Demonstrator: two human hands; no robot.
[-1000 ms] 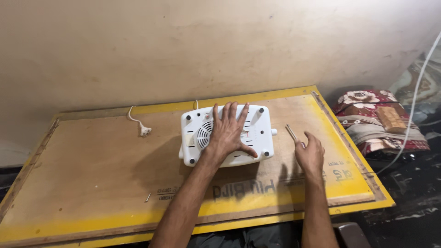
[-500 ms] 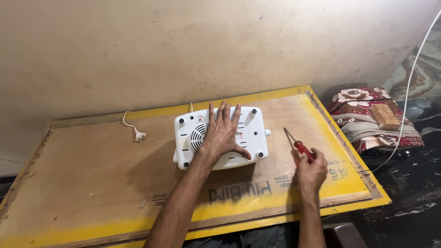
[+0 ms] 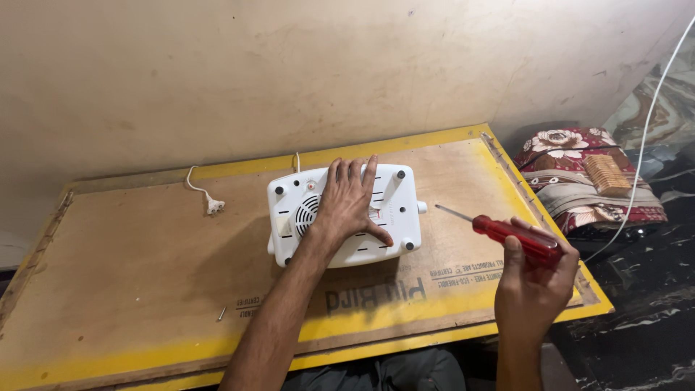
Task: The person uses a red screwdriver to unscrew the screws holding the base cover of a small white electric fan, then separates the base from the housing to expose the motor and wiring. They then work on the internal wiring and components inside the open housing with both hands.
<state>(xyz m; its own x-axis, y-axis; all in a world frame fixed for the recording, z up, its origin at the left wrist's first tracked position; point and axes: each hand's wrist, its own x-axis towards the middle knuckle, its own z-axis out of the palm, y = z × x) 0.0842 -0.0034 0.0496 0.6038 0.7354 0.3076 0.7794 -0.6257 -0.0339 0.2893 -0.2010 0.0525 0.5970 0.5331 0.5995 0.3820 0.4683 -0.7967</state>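
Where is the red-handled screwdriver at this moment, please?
In the head view, the red-handled screwdriver is held in the right hand, lifted above the board's right side, its tip aimed toward the white appliance.

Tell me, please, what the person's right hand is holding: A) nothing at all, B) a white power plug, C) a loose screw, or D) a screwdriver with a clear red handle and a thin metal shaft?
D: the right hand grips the red-handled screwdriver above the plywood board, while the left hand lies flat on the white plastic appliance.
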